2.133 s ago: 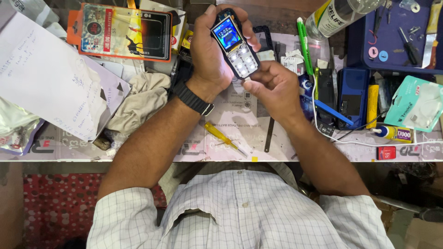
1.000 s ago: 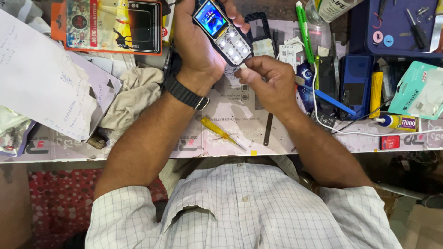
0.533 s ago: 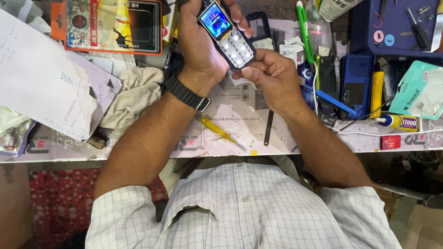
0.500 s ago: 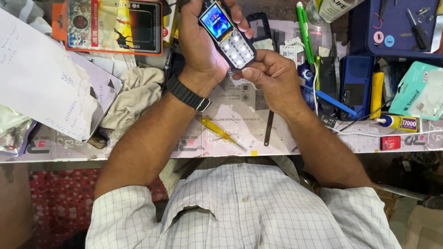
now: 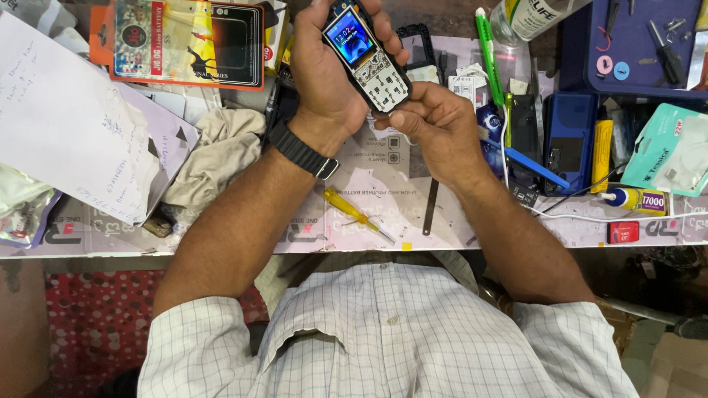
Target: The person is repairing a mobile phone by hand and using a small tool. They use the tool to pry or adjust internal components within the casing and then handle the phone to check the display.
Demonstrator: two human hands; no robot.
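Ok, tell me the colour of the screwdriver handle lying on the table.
Yellow: the screwdriver handle is translucent yellow, clearest in the head view.

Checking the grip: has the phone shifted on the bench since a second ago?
No. The phone stays just left of the black frame, held by the left hand.

A yellow-handled screwdriver (image 5: pixel 352 214) is seen below the wrists, a crumpled beige cloth (image 5: pixel 214 153) to their left, and a blue plastic tray (image 5: pixel 636 44) far right.

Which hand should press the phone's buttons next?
Probably the right hand: its thumb already rests at the keypad's lower edge, while the left hand is wrapped around the phone, holding it up.
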